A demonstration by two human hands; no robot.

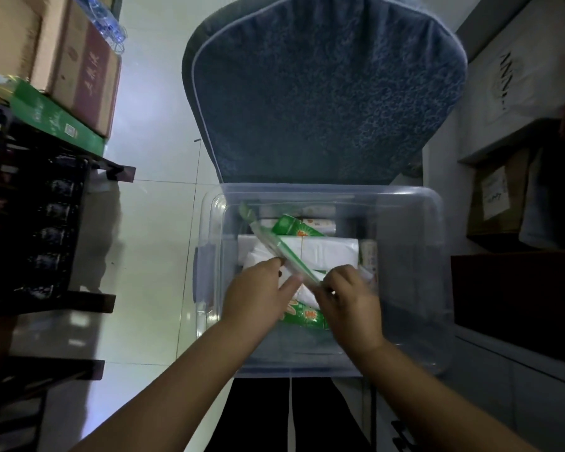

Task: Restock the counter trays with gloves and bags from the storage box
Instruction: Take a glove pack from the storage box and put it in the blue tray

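Note:
A clear plastic storage box (415, 223) sits open below me, in front of a blue padded chair back. Inside lie white packs (327, 251), green printed packs (289, 226) and a second green pack (307, 318) near the front. A long, thin clear-and-green packet (274, 246) slants from the box's far left down toward my hands. My right hand (346, 298) pinches its near end. My left hand (258, 295) is inside the box beside it, fingers extended and touching the packet and the white pack beneath.
The blue chair back (327, 93) rises behind the box. A dark rack (36, 223) with cardboard boxes (79, 70) and a green box (53, 119) stands at left. Shelves with boxes and a bag (516, 89) line the right. Pale tiled floor (157, 223) lies between.

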